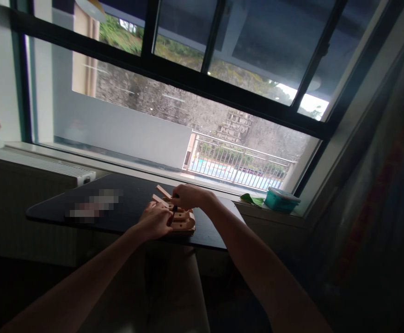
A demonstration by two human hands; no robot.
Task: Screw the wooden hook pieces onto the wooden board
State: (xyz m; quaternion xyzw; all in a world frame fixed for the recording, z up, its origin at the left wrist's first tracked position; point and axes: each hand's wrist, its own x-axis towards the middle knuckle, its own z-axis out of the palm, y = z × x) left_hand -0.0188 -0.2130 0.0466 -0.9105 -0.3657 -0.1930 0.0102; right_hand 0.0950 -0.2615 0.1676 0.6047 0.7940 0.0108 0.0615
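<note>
A light wooden piece [184, 222] with curved parts and small dark holes lies near the front edge of the dark table [129, 185]. My left hand [156, 219] is closed at its left side, beside a wooden bar [159, 200] that sticks up to the left. Above the piece, my right hand [186, 196] is bent down with its fingers closed on a dark tool [174, 212], whose lower end reaches toward my left fingers. A second wooden bar [163, 191] juts out left of my right hand. The tool's tip is too small to make out.
A blurred, pixelated item [94, 203] lies on the table's left part. Behind the table are a window and its sill, with a teal box [281, 199] and a green leaf-like item [252, 200] at the right. A white radiator [32, 203] stands at the left.
</note>
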